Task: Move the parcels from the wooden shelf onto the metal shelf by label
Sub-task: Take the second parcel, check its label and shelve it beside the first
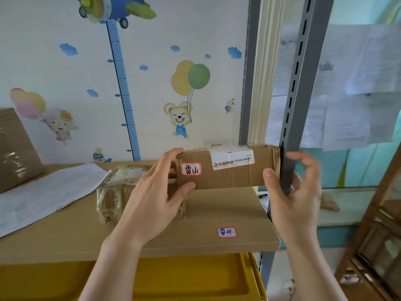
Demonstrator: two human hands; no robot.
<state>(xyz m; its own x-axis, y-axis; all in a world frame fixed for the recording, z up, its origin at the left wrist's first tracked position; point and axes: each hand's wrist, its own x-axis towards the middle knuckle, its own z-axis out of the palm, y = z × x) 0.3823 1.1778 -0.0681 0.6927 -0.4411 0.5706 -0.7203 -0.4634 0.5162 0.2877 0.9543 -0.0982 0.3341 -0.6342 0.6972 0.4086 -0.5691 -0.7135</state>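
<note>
A long brown cardboard parcel with a red-edged handwritten label and a white shipping sticker hangs just above the shelf board. My left hand grips its left end, thumb underneath. My right hand holds its right end, partly behind the grey metal upright. On the board below the parcel sticks a label with the same characters in blue. A smaller parcel wrapped in clear tape rests on the board to the left, partly hidden by my left hand.
A sheet of paper lies on the board's left part, and a big taped box leans at the far left. A yellow crate sits under the board. A wooden shelf frame stands at the right.
</note>
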